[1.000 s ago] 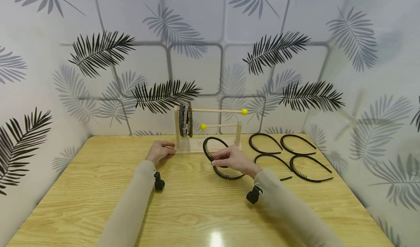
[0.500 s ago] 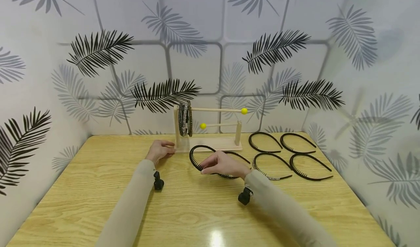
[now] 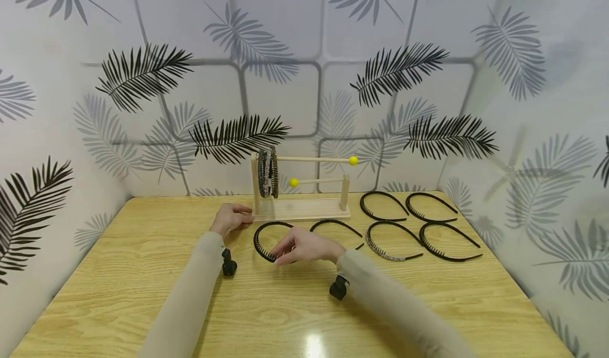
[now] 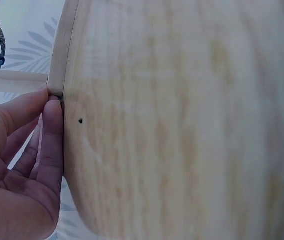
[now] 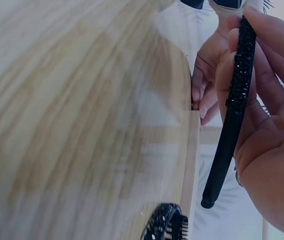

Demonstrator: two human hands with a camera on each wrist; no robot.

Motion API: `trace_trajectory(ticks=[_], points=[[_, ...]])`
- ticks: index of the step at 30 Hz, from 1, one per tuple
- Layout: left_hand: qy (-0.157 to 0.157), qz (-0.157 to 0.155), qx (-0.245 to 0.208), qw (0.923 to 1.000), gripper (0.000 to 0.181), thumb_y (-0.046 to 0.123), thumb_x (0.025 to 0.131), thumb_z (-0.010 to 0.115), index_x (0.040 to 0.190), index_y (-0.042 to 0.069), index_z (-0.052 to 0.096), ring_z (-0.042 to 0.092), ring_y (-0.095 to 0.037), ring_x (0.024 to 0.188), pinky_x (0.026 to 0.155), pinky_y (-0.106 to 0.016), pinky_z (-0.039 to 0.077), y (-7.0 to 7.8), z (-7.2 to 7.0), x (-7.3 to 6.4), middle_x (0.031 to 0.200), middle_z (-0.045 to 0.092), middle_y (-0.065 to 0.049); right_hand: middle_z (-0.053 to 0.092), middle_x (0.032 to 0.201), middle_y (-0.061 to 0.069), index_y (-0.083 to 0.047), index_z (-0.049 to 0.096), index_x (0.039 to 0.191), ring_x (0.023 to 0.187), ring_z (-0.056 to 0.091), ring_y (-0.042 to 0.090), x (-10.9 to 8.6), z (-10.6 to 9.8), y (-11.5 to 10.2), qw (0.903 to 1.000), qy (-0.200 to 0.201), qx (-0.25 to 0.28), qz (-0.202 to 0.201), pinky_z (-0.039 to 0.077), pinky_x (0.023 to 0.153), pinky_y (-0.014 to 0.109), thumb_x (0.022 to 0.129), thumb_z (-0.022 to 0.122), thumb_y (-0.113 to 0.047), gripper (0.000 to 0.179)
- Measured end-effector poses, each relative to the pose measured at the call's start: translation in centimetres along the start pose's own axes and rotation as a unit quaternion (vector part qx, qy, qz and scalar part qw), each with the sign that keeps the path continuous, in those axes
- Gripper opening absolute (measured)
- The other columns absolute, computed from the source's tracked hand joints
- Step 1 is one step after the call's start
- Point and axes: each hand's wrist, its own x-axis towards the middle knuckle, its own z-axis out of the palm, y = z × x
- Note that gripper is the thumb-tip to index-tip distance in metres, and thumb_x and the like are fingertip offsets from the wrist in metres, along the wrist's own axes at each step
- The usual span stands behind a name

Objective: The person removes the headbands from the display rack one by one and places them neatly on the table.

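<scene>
My right hand pinches a black toothed headband low over the table, in front of the stand. In the right wrist view its glittery band and smooth end pass between thumb and fingers. My left hand holds the left end of the wooden headband stand at its base, thumb and fingertips against the corner in the left wrist view. Several glittery headbands hang at the left of the stand's upper bar. The lower bar carries none.
Another headband lies just right of my right hand, partly hidden by it. Several more black headbands lie at the right of the wooden table. Yellow balls cap the bars. A patterned wall stands behind.
My right hand has carried the held headband left and down, away from the headband lying behind it. That other headband now shows more. My left hand stays at the stand's end.
</scene>
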Motion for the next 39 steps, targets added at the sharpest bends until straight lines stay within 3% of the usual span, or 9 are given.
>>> trace_trajectory(ticks=[7,17,23,30,39], points=[[0.004,0.0,0.008,1.0,0.037,0.004,0.092,0.067,0.129,-0.003,0.062,0.067,-0.009,0.074,0.07,-0.023,0.059,0.0,0.0,0.0,0.118,0.068,-0.022,0.076,0.101,0.004,-0.008,0.076,0.11,0.078,0.067,0.002,0.9,0.8,-0.1,0.9997,-0.013,-0.023,0.003,0.056,0.071,0.02,0.088,0.075,-0.014,0.023],[-0.008,0.007,0.011,0.9999,0.038,0.005,0.094,0.065,0.13,-0.005,0.06,0.067,-0.011,0.078,0.074,-0.026,0.06,0.1,-0.1,0.0,0.119,0.067,-0.024,0.077,0.092,0.004,-0.006,0.076,0.11,0.073,0.07,0.01,2.1,0.9,0.4,0.9993,-0.007,-0.025,0.025,0.055,0.066,0.02,0.088,0.075,-0.011,0.023],[-0.006,-0.002,0.018,0.9998,0.038,0.006,0.093,0.066,0.13,-0.003,0.061,0.068,-0.012,0.08,0.076,-0.027,0.06,0.1,0.0,0.0,0.122,0.066,-0.023,0.077,0.095,0.006,-0.005,0.077,0.106,0.071,0.066,0.003,2.9,1.1,1.1,0.9988,-0.006,-0.048,0.011,0.055,0.065,0.018,0.086,0.077,-0.011,0.021],[-0.007,-0.002,0.016,0.9998,0.039,0.006,0.093,0.067,0.13,-0.003,0.061,0.068,-0.012,0.081,0.076,-0.027,0.06,0.1,0.0,0.0,0.122,0.066,-0.023,0.076,0.105,0.002,-0.01,0.077,0.108,0.075,0.065,0.001,3.1,1.1,1.6,0.9972,0.005,-0.062,0.042,0.054,0.067,0.017,0.085,0.078,-0.017,0.024],[-0.011,0.01,0.01,0.9998,0.038,0.006,0.093,0.066,0.129,-0.006,0.06,0.069,-0.014,0.083,0.077,-0.029,0.06,0.1,-0.1,-0.2,0.12,0.066,-0.024,0.077,0.096,0.0,-0.011,0.078,0.106,0.079,0.066,-0.001,3.8,1.4,1.6,0.9968,0.008,-0.065,0.047,0.054,0.072,0.016,0.084,0.079,-0.018,0.023]])
